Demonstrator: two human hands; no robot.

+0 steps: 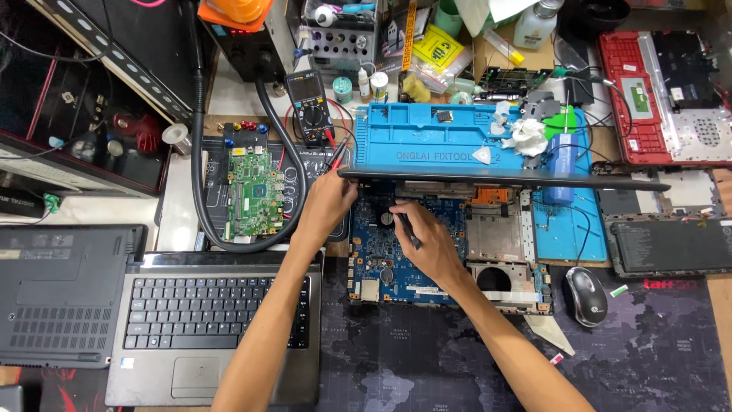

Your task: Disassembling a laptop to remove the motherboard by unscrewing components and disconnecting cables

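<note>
Motherboard (389, 255) lies bared in its laptop shell mid-tabletop (427, 358). My left hand (329, 200) grips the dark lid edge (503, 178), propping it clear; my right hand (427, 240), closed on a black tool (406, 229), points it at the board.

We note a glossy blue circuit board (396, 255), a matt blue rubbery mat (427, 141), crumpled white paper tissue (528, 136), and a smooth glossy plastic mouse (586, 296).

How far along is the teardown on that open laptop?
Done: the cover is off, so the blue motherboard lies bare in its chassis. In hand: the right hand works a dark tool on the board, and the left hand grips the corner of the lid. Left: the board sits in the chassis, lid attached.
</note>
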